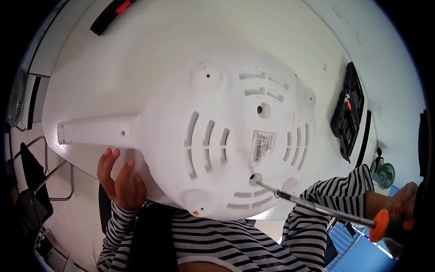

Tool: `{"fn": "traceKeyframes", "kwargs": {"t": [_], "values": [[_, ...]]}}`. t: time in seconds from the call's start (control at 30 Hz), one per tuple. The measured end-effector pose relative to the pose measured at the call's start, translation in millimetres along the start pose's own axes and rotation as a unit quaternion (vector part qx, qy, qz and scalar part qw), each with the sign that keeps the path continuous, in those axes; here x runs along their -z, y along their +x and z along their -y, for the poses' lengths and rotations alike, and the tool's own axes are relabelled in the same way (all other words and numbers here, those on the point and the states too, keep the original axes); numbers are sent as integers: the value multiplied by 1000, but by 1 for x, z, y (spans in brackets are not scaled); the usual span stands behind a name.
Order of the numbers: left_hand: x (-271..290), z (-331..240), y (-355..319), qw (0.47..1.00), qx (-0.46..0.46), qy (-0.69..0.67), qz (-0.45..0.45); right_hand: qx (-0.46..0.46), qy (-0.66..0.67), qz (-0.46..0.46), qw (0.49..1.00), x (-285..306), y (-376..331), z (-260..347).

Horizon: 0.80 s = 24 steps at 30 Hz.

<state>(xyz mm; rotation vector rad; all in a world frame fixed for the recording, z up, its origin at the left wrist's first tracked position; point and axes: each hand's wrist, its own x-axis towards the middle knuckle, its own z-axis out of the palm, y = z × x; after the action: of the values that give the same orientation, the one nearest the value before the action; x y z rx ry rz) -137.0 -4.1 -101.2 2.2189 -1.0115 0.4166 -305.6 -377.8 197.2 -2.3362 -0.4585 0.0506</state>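
Observation:
A large white plastic appliance (217, 131) lies bottom-up, its base with vent slots, round feet and a label facing me; a handle (95, 131) sticks out to the left. My left hand (120, 179) cups the lower left edge of the body from below. At the far right, my right hand (403, 204) grips a screwdriver (317, 206) with an orange and black handle. Its long metal shaft runs up-left, with the tip set in a screw hole (254, 179) near the base's lower rim.
The appliance rests over a white table (317, 41). A black open tool case (348, 111) lies at the table's right edge, and a black and red tool (111, 13) at the upper left. A chair frame (50, 172) and a small fan (384, 174) stand beside the table.

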Motion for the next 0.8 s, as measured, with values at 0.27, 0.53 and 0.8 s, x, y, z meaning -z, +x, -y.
{"fn": "traceKeyframes", "kwargs": {"t": [0.27,0.53,0.8], "values": [[-5,5,0,998,-37,-5,-45,-148,0,-38,988,-40,41,31],[-2,3,-3,997,-27,-16,-77,90,-484,-208,845,-58,31,11],[8,-3,0,995,-18,-53,-87,259,-568,-162,764,-46,51,8]]}}
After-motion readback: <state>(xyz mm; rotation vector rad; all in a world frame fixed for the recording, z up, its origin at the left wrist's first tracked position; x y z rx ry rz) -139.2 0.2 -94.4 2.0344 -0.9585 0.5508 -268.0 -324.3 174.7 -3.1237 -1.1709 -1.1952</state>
